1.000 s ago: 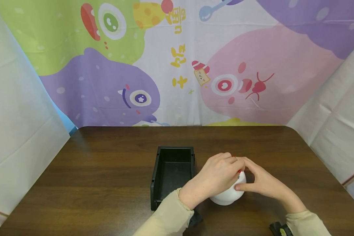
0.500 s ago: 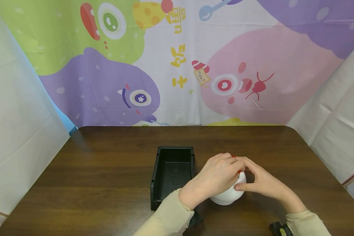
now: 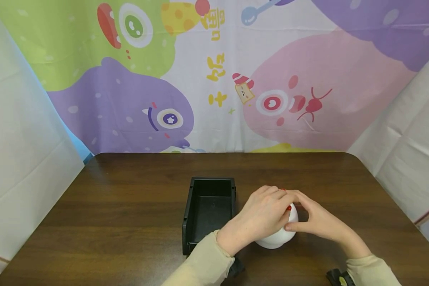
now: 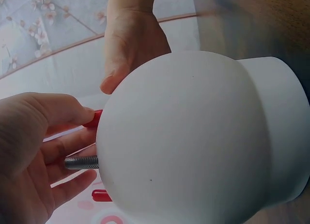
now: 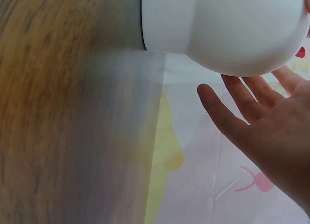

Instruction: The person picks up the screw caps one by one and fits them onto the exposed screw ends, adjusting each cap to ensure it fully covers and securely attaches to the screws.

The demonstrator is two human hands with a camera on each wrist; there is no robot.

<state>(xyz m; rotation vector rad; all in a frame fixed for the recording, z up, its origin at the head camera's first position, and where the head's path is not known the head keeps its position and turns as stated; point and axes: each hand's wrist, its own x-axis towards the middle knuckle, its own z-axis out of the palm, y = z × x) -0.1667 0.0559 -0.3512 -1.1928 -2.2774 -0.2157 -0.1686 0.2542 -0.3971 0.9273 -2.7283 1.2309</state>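
Note:
A white rounded object [image 4: 193, 127] stands on the table, with a ball-like body over a narrower neck. From its top sticks a threaded metal rod [image 4: 81, 162], with a red piece [image 4: 101, 195] showing on either side of it. My left hand [image 3: 259, 216] reaches over the top; its thumb tip is on one red end and the other fingers lie around the rod. With thumb on the near side and fingers on the far side, my right hand [image 3: 319, 216] holds the white body. In the head view my left hand hides most of the object.
Just left of my hands lies a black open bin [image 3: 211, 210] on the brown wooden table [image 3: 111, 214]. A cartoon-printed curtain [image 3: 236, 79] hangs behind the table's far edge. Part of a black wrist device [image 3: 339, 277] shows by my right sleeve.
The fingers of my left hand have shifted slightly at the top of the white object, and the near red end shows more. My right hand and the bin have stayed put.

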